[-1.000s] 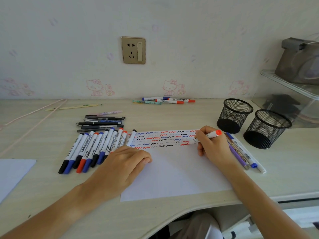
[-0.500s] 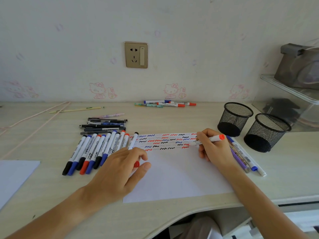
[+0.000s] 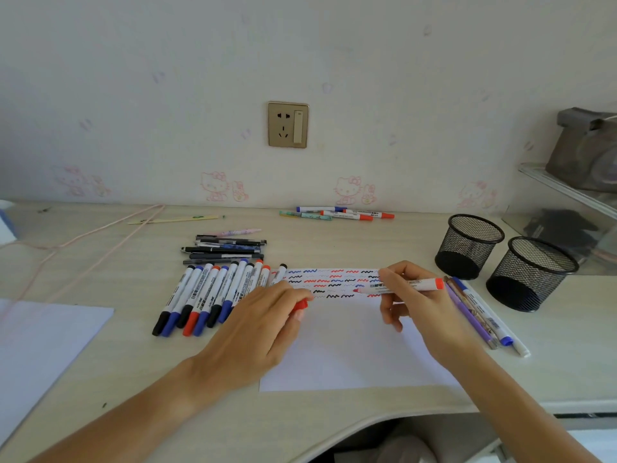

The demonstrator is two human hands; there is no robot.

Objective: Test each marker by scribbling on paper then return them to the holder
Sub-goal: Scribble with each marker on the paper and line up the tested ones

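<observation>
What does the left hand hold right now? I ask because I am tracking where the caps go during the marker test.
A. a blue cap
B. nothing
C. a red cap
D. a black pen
C: the left hand pinches a small red marker cap at its fingers, while the right hand holds the uncapped white marker with a red end over the white sheet of paper.

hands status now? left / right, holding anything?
Left hand: fingers pinch the red cap, over the paper.
Right hand: holds the uncapped red marker, tip just above the scribbled rows.
</observation>
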